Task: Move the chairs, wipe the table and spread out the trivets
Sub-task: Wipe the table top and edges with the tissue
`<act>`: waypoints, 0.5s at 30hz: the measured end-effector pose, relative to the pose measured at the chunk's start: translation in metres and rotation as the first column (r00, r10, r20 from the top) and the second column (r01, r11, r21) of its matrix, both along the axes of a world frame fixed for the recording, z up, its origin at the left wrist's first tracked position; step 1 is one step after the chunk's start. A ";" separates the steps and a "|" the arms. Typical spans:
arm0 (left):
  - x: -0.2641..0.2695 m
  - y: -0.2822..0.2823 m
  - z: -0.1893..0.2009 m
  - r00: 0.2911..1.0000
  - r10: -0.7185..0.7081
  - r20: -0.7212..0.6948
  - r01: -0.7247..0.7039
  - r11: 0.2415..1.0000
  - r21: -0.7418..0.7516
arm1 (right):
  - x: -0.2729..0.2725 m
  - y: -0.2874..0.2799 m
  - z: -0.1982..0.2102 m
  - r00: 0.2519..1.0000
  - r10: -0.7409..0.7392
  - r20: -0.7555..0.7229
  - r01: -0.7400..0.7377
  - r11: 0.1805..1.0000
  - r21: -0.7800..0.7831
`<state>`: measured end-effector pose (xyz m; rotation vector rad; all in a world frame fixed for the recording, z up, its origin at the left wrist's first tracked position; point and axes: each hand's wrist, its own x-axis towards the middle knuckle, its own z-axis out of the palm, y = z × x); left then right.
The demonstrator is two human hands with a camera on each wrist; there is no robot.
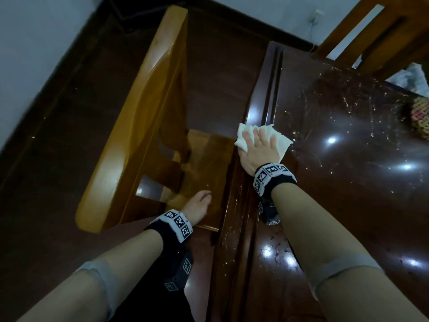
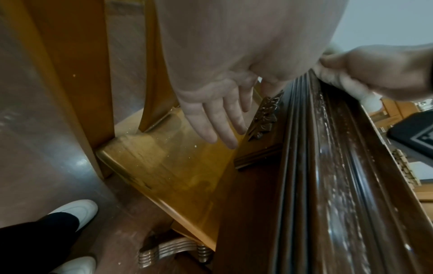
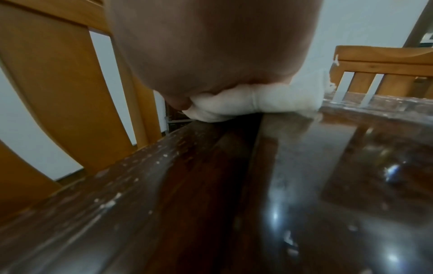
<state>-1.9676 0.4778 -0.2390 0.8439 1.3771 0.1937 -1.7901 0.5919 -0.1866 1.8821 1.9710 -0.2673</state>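
My right hand [image 1: 257, 147] lies flat, fingers spread, pressing a white cloth [image 1: 243, 133] onto the left edge of the dark glossy table [image 1: 348, 194]. White crumbs and streaks speckle the tabletop and its moulded rim [image 3: 117, 194]. The right wrist view shows my palm on the bunched cloth [image 3: 269, 103] at the rim. My left hand [image 1: 200, 204] hangs relaxed and holds nothing above the seat [image 2: 175, 166] of a light wooden chair [image 1: 139, 112] beside the table. A woven coloured trivet [image 1: 421, 117] lies at the far right table edge.
A second light wooden chair [image 1: 371, 26] stands at the table's far side, with a crumpled plastic bag [image 1: 413, 77] near it. The floor [image 1: 58, 159] is dark wood. My white shoes [image 2: 77, 209] stand left of the near chair.
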 end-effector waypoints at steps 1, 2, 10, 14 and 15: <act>0.000 0.003 0.000 1.000 0.007 0.002 -0.007 1.000 -0.001 | -0.001 0.000 0.001 1.000 -0.002 0.010 0.002 1.000 -0.012; -0.001 0.005 0.000 1.000 0.009 0.002 -0.009 1.000 -0.003 | -0.002 -0.001 0.002 1.000 -0.009 0.011 0.009 1.000 -0.028; 0.002 0.012 0.007 0.999 -0.027 -0.017 0.027 1.000 0.000 | -0.015 -0.045 0.014 0.997 0.026 0.068 -0.017 0.992 -0.127; -0.001 0.002 0.010 0.997 -0.063 -0.034 0.064 0.998 0.019 | -0.029 -0.087 0.021 0.998 0.021 0.065 -0.008 0.983 -0.183; -0.002 -0.002 0.011 0.997 -0.067 -0.041 0.067 0.998 0.017 | -0.032 -0.098 0.022 0.998 0.012 0.056 -0.001 0.982 -0.191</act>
